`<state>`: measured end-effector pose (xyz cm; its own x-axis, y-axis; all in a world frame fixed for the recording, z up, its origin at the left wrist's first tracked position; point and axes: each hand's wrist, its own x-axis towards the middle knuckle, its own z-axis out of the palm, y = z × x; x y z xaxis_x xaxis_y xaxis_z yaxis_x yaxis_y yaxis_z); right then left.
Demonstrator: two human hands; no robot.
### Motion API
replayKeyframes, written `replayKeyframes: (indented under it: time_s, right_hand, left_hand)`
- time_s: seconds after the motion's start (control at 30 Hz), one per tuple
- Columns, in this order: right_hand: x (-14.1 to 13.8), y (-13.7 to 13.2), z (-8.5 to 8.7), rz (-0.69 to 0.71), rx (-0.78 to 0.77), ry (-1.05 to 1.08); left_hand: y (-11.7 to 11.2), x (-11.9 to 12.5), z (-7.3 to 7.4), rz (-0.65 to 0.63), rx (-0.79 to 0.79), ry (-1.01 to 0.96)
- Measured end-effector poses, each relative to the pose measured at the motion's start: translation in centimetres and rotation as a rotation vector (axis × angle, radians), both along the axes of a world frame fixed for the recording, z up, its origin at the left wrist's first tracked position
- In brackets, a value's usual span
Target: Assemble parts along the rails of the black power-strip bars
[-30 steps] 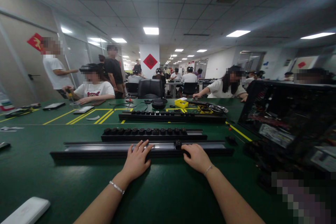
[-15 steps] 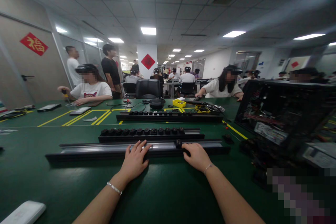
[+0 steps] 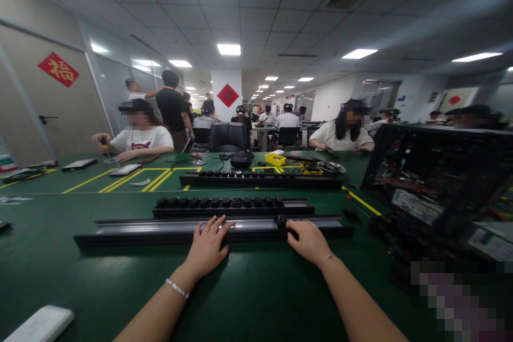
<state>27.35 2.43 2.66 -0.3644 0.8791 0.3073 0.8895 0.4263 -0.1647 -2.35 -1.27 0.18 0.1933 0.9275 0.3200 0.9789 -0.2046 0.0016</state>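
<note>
A long black rail [image 3: 132, 228] with a silvery channel lies crosswise on the green table in front of me. My left hand [image 3: 208, 246] rests on its middle, fingers spread over the channel and front edge. Right of that, a small black piece [image 3: 281, 220] sits in the channel. The curled thumb and fingers of my right hand [image 3: 308, 243] hold it from its right side. Just behind is a shorter black rail [image 3: 296, 210] carrying a row of several black round-topped pieces [image 3: 215, 202]. Part of the held piece is hidden by my fingers.
Farther back lies another black rail [image 3: 312, 182] with pieces on it. An opened computer case [image 3: 425, 171] stands at the right, dark parts near it. A yellow tray [image 3: 275, 159] and cables are beyond. A white object [image 3: 44, 325] lies front left. Two co-workers sit opposite.
My right hand and the black piece have slid slightly right along the rail. My left hand stays in place on it. The view has shifted a little.
</note>
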Motion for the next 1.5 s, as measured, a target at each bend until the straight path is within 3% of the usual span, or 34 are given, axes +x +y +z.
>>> replayKeyframes:
  time_s: [1.5]
  right_hand:
    - [1.03, 0.03, 0.24, -0.055, 0.037, 0.053]
  left_hand:
    - [0.03, 0.01, -0.04, -0.004, 0.017, 0.007]
